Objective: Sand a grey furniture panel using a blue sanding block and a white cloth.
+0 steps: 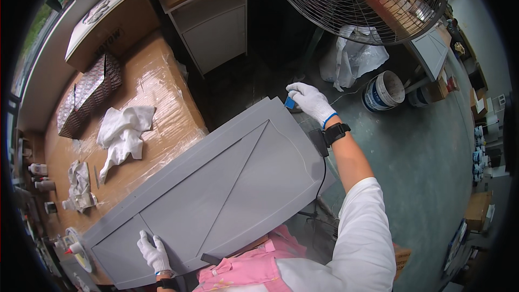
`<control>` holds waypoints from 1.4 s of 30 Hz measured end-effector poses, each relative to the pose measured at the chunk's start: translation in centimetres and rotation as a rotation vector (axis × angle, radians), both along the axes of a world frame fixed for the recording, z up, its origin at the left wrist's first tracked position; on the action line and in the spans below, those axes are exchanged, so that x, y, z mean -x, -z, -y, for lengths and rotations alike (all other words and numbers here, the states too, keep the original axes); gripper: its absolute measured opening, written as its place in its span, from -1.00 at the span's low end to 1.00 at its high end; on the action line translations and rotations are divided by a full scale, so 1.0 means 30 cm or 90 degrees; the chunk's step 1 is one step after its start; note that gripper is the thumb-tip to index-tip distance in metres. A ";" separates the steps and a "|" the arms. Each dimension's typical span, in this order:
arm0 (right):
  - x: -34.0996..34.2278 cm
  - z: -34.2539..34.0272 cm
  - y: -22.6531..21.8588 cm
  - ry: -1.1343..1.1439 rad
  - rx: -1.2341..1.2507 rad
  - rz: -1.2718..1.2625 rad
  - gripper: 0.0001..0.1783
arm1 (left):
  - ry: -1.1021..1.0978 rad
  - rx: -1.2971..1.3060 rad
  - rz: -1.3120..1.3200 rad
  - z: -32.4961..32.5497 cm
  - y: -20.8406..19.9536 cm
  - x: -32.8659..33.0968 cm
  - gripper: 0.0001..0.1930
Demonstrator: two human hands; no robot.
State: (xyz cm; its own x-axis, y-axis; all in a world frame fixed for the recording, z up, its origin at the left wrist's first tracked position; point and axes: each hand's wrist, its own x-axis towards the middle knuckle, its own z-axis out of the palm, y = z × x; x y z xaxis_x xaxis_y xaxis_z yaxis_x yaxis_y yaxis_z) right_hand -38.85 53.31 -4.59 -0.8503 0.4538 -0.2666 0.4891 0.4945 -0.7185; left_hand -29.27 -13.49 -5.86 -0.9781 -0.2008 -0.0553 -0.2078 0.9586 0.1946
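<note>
A long grey panel (238, 167) with grooved diagonal lines lies slantwise in front of me, its lower left part over the wrapped table. My left hand (154, 251), in a white glove, rests on the panel's near left part with its fingers out and holds nothing. At the panel's far right corner, my right hand (311, 101), gloved in white with a blue cuff, is closed on a small blue block (290, 103). The block sits against the corner edge; its exact kind is unclear. A black device (319, 143) with a cable sits by my right wrist.
White cloths (125, 130) and a dark patterned box (89, 97) lie on the plastic-wrapped table (162, 84). A large caged fan (373, 0) stands ahead, near a white bag (354, 57) and a bucket (385, 92). A white cabinet (213, 38) stands beyond the panel.
</note>
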 end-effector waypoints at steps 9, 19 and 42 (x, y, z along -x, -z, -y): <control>-0.046 0.023 0.014 0.058 0.082 -0.065 -0.57 | -0.018 -0.013 0.045 -0.036 -0.038 0.023 -0.47; -0.457 0.052 -0.085 0.058 0.020 0.021 -0.55 | 0.031 -0.014 0.025 -0.019 -0.024 0.027 -0.48; -0.966 0.253 0.161 0.602 0.470 -0.363 -0.69 | 0.154 -0.018 0.000 0.052 0.012 0.069 -0.46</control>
